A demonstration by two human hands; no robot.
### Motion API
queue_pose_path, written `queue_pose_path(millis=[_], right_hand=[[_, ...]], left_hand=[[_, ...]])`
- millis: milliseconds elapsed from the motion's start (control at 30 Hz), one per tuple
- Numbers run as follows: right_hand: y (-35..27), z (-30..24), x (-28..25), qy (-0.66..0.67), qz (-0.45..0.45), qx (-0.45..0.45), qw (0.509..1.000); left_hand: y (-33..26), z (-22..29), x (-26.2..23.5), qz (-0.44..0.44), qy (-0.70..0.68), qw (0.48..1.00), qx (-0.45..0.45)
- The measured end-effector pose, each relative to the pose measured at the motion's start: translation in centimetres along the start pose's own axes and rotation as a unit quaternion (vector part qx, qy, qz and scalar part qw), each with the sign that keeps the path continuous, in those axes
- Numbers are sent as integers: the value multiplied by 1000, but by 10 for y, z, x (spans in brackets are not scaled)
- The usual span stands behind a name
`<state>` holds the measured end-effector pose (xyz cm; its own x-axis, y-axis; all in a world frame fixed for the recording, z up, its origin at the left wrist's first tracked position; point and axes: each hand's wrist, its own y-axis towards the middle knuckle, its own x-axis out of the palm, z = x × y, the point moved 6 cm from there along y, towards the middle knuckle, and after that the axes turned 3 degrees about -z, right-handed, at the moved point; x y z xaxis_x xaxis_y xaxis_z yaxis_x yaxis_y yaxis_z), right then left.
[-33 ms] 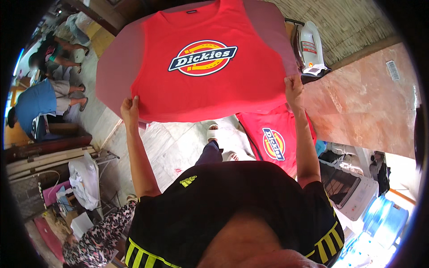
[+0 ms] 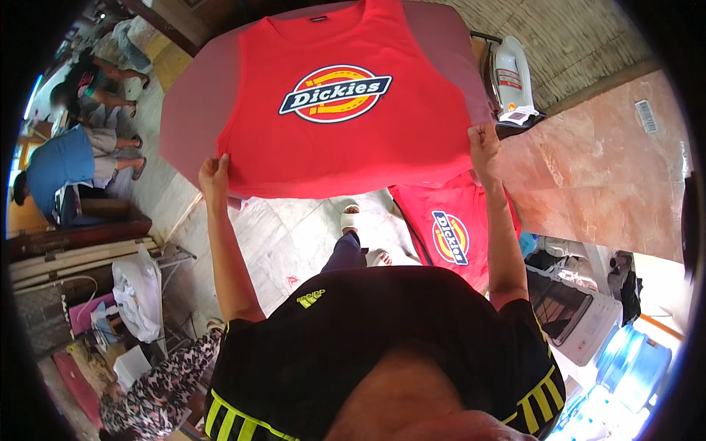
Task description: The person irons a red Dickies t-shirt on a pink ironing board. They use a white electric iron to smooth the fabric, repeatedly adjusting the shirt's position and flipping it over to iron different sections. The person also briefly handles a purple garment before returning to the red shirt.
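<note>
A red sleeveless top (image 2: 323, 158) with a printed badge on its chest lies spread flat over a dusty-pink ironing board (image 2: 193, 110). Its neckline points away from me and its lower part hangs toward me. At the left edge, my left hand (image 2: 214, 176) pinches the fabric between thumb and fingers. My right hand (image 2: 484, 147) grips the opposite edge the same way, so the cloth is stretched between them. Beyond my right hand a white iron (image 2: 512, 77) rests at the board's right side. Below my right forearm lies another red garment (image 2: 434, 220) with the same kind of badge.
A stone-patterned panel (image 2: 588, 162) stands at the right. Nearer are a white appliance (image 2: 581, 316) and blue water jugs (image 2: 632, 360). At the left, two people (image 2: 59, 165) bend over, and a white plastic bag (image 2: 136, 298) hangs by a metal rack. Someone in patterned clothing (image 2: 158, 393) is at the lower left.
</note>
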<state>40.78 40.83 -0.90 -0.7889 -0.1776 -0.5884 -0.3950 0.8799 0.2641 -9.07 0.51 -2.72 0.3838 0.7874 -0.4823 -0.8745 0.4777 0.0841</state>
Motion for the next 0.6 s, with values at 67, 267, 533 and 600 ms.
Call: queue_pose_path(millis=[67,267,533,600], right_hand=[[1,-1,0,130,2,3,992],[-3,-16,-25,196,-2,-7,981],[-51,11,-34,129,-75,0,989],[-55,9,-32,32,-77,-16,996]], left_hand=[[-3,3,0,-5,-29,999,-13],[-18,13,-6,-15,-173,985,18],[-53,-11,-15,30,-128,991,-6],[-63,0,-12,85,15,995,49]])
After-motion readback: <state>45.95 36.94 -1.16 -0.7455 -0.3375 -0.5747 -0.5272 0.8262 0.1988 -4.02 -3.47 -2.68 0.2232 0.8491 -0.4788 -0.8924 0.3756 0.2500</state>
